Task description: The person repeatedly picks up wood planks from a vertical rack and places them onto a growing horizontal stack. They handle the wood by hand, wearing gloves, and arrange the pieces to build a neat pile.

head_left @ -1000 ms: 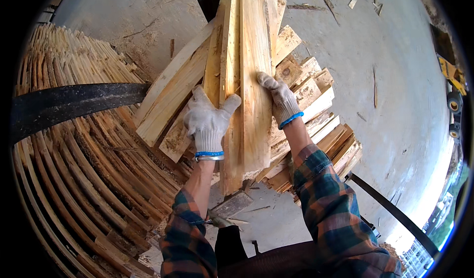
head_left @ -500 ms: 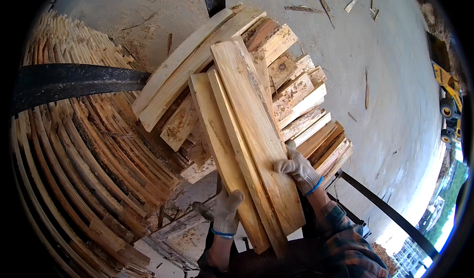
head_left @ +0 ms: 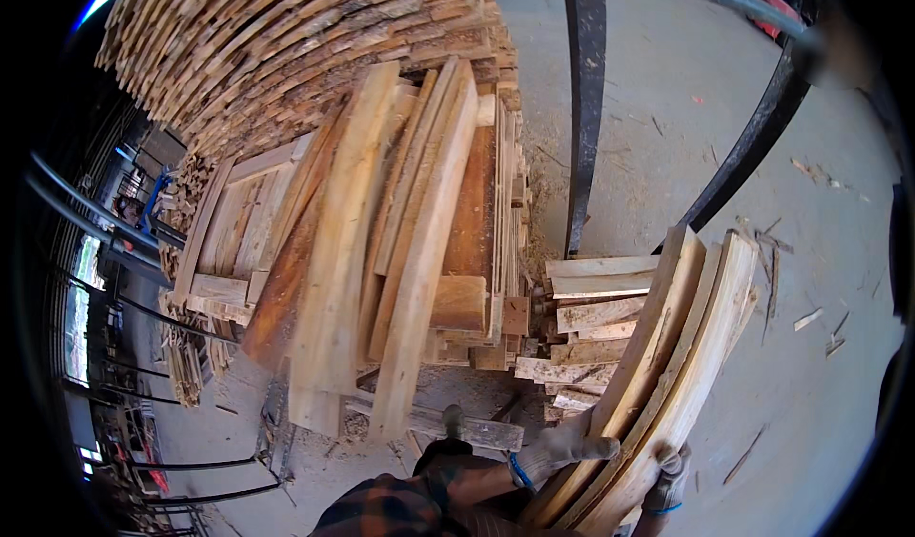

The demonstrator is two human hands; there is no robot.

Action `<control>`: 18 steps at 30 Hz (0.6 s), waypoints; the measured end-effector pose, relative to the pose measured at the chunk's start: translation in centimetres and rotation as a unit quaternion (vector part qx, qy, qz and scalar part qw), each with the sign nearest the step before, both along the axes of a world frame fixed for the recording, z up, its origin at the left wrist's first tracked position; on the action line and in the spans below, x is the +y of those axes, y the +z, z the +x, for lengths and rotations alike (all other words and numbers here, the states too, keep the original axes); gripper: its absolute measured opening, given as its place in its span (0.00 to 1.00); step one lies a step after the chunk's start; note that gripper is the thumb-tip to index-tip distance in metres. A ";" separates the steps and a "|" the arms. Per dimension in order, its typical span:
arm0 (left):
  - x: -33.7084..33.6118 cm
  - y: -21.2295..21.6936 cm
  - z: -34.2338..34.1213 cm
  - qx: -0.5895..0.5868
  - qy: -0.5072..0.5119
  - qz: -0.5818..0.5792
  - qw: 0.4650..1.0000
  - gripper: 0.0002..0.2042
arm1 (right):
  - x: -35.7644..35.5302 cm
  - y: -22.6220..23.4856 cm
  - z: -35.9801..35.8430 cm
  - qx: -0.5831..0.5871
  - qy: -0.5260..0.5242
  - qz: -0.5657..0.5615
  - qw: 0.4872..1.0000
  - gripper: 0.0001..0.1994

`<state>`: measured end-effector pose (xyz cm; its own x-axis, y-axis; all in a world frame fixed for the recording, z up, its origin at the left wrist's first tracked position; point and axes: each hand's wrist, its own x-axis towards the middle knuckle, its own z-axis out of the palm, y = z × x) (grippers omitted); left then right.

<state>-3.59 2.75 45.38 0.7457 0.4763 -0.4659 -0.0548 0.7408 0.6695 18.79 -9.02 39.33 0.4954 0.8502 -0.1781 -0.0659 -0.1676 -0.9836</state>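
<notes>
Several long pale wooden boards (head_left: 637, 389) stand close side by side at the lower right, reaching away from my body. My left hand (head_left: 564, 449), in a whitish work glove with a blue cuff, grips their left side with the thumb over the top. On their right edge, my right hand (head_left: 669, 480), gloved the same way, is closed round the outer board; the undersides of both grips are hidden. Just left of the held boards lies a stack of short wood pieces (head_left: 593, 332), partly covered by them.
A wide pile of boards (head_left: 467, 203) with loose planks (head_left: 348, 222) on top fills the middle left. Behind it rises a tall stack of timber (head_left: 315, 51). Black metal posts (head_left: 583, 108) stand beyond the short pieces. Wood scraps (head_left: 808, 320) litter the concrete floor (head_left: 810, 232).
My view has turned left, bringing the large pile to the middle. The boards in my hands now appear at the lower right, and my left hand has moved farther up onto them.
</notes>
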 end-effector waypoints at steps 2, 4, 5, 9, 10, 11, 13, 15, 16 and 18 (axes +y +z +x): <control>0.1 5.7 -1.1 -0.038 0.105 0.112 0.987 0.50 | 1.9 5.2 0.1 -0.006 0.003 0.037 0.999 0.17; 1.2 12.1 -3.0 0.011 0.134 0.182 0.974 0.53 | 5.0 10.7 -0.3 -0.018 0.021 0.072 0.997 0.18; 2.2 14.5 -3.8 0.032 0.142 0.211 0.967 0.55 | 7.3 13.6 -0.9 -0.030 0.041 0.090 0.995 0.18; 4.2 23.0 -9.6 0.040 0.305 0.289 0.906 0.44 | 16.2 25.7 -7.6 -0.113 0.203 0.183 0.955 0.20; 4.5 26.1 -11.9 0.014 0.350 0.316 0.882 0.43 | 18.5 28.2 -10.5 -0.148 0.246 0.204 0.936 0.20; 5.5 27.9 -14.4 0.015 0.359 0.342 0.868 0.39 | 20.8 30.3 -13.6 -0.201 0.274 0.215 0.916 0.21; 7.5 30.9 -20.9 0.045 0.368 0.387 0.845 0.32 | 23.9 34.5 -20.7 -0.315 0.263 0.166 0.897 0.25; 10.6 32.5 -27.0 0.100 0.397 0.368 0.835 0.28 | 26.4 36.1 -28.1 -0.139 0.336 0.065 0.929 0.42; 13.5 31.0 -31.3 0.161 0.385 0.349 0.839 0.30 | 26.9 37.1 -30.9 -0.154 0.386 0.026 0.909 0.41; 19.2 25.8 -38.8 0.475 0.310 0.392 0.724 0.38 | 28.8 35.4 -36.3 -0.376 0.380 0.083 0.841 0.42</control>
